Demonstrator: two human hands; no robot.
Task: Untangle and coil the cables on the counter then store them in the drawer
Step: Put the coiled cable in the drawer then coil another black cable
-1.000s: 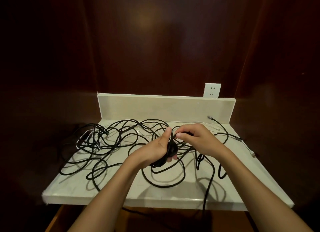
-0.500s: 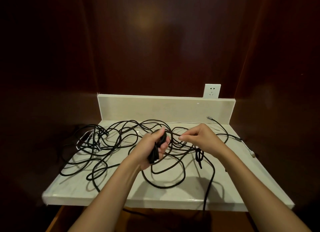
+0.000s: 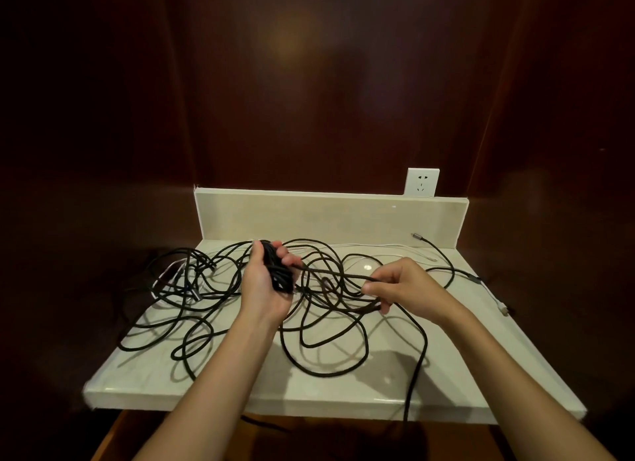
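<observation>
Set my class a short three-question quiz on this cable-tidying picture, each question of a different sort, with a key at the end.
1. True or false: the left hand grips a bundle of coiled black cable.
2. Where is the wall socket? A) above the right end of the backsplash; B) on the counter's front edge; C) at the far left.
3. Fill in: the right hand pinches a stretch of black cable that runs across to the ____ hand.

Key: 1 true; 2 A; 3 left.
</observation>
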